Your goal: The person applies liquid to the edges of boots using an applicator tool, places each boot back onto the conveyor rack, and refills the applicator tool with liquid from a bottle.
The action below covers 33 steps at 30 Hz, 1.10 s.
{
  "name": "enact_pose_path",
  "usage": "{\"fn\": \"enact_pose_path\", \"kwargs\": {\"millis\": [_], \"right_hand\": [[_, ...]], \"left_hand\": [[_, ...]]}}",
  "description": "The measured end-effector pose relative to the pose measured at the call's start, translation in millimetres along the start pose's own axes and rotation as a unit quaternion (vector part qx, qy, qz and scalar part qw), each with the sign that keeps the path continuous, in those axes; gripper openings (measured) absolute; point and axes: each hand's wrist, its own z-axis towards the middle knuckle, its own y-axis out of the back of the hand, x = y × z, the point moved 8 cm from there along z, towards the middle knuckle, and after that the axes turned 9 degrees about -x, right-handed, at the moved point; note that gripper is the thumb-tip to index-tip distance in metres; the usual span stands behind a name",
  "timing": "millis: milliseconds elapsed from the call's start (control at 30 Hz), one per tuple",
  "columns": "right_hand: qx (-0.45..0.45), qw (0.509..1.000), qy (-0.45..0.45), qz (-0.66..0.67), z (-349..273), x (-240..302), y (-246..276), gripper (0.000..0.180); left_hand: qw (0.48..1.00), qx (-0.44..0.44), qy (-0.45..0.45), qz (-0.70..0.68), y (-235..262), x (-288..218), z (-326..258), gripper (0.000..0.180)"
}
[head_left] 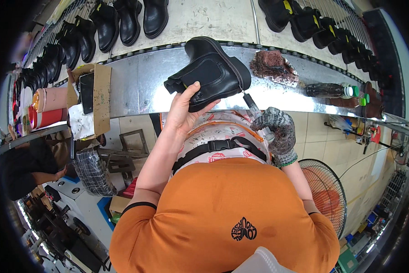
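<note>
A black ankle boot (209,75) with an elastic side panel is tilted over the metal ledge in front of me. My bare left hand (185,109) grips it by the shaft, thumb on the side panel. My right hand (277,132), in a grey speckled knit glove stained dark, is closed around a slim tool (251,103) with a dark collar and a pale barrel. The tool's thin tip points up at the boot's heel, at the edge of the sole. Whether the tip touches the boot I cannot tell.
A stained brown sponge-like pad (273,68) lies on the metal ledge (145,86). Dark bottles (329,90) with green and white caps lie to its right. A cardboard box (102,100) stands left. Rows of black boots (129,20) line the conveyor. Another person's hand (54,176) shows at left.
</note>
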Motion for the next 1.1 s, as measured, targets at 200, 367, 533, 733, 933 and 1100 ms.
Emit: {"fn": "enact_pose_path", "kwargs": {"millis": [200, 367, 533, 733, 933, 1100], "right_hand": [[-0.014, 1.000, 0.015, 0.003, 1, 1, -1, 0.019], [-0.020, 0.999, 0.029, -0.010, -1, 0, -5, 0.013], [-0.046, 0.998, 0.047, 0.023, -1, 5, -6, 0.012], [-0.096, 0.993, 0.051, 0.042, -5, 8, 2, 0.010], [-0.266, 0.899, -0.172, 0.301, -16, -52, 24, 0.054], [-0.359, 0.869, -0.208, 0.271, -29, -133, 28, 0.066]], "left_hand": [[0.999, 0.008, 0.002, -0.031, 1, -3, 4, 0.049], [0.997, 0.042, 0.039, -0.043, 2, -1, 6, 0.045], [0.996, 0.045, 0.036, -0.069, 0, -5, 4, 0.047], [0.988, 0.067, 0.045, -0.131, -6, -14, 4, 0.049], [0.989, 0.092, 0.023, -0.116, -11, -29, 16, 0.048], [0.996, 0.081, -0.034, 0.013, -30, -67, 65, 0.044]]}}
